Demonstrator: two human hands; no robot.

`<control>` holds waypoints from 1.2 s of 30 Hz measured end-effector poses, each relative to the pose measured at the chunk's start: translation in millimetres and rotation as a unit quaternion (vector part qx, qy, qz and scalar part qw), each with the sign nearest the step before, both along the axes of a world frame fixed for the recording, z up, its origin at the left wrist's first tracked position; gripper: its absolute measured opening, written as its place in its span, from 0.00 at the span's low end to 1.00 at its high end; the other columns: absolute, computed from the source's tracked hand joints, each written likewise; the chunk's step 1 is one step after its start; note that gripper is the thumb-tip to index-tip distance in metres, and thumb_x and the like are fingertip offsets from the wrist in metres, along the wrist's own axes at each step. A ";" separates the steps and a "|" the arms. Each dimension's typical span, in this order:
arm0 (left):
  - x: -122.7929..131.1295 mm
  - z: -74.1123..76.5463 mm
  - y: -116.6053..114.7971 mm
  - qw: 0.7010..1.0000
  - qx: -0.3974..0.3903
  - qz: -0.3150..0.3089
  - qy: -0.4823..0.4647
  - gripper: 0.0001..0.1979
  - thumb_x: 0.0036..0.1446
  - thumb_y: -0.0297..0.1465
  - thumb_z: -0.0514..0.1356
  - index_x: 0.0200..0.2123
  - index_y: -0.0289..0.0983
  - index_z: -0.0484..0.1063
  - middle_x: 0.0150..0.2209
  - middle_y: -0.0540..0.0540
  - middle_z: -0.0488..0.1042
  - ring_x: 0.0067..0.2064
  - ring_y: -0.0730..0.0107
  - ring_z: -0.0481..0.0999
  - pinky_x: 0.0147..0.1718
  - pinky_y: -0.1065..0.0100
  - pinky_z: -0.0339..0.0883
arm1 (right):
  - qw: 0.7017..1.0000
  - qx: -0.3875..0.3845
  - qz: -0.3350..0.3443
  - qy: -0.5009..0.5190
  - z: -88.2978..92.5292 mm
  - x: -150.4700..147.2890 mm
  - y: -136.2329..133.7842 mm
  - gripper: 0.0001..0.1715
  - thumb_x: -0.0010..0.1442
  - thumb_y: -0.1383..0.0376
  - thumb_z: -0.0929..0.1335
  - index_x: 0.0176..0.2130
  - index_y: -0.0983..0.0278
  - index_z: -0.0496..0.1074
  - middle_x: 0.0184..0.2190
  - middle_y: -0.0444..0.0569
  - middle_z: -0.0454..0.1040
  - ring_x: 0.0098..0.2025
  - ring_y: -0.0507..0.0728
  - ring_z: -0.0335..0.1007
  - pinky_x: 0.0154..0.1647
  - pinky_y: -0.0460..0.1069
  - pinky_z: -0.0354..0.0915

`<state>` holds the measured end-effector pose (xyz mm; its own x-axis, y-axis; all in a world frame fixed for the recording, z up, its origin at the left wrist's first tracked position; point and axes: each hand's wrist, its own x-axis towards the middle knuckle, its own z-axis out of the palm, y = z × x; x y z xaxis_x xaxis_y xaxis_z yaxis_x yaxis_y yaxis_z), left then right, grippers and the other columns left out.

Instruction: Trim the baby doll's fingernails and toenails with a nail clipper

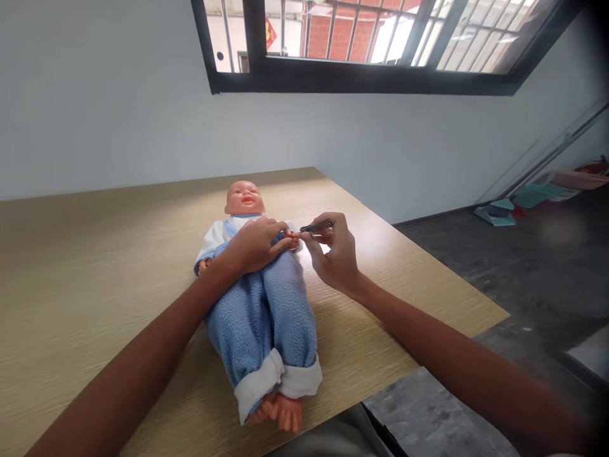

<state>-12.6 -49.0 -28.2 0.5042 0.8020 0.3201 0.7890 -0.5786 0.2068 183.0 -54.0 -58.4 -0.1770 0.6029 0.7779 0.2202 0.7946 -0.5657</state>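
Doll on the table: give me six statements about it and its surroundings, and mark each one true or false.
1. The left hand touches the doll. True.
2. The doll lies face down. False: it lies face up on the table.
3. The right hand holds a nail clipper near one of the doll's hands. True.
4. The doll is dressed all in red. False: its trouser legs are blue, with white turned-up cuffs.
5. The doll's feet are fully covered. False: they are bare.
6. A barred window is in the wall beyond the table. True.
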 end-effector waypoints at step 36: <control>2.0 -0.7 2.5 0.998 0.016 0.038 -0.043 0.17 0.70 0.38 0.47 0.37 0.36 0.72 0.39 0.41 0.78 0.41 0.57 0.76 0.42 0.59 0.66 | 0.999 -0.011 0.041 -0.006 -18.7 -4.0 0.6 0.15 0.64 0.60 0.70 0.49 0.58 0.65 0.46 0.48 0.70 0.49 0.55 0.75 0.45 0.55 0.79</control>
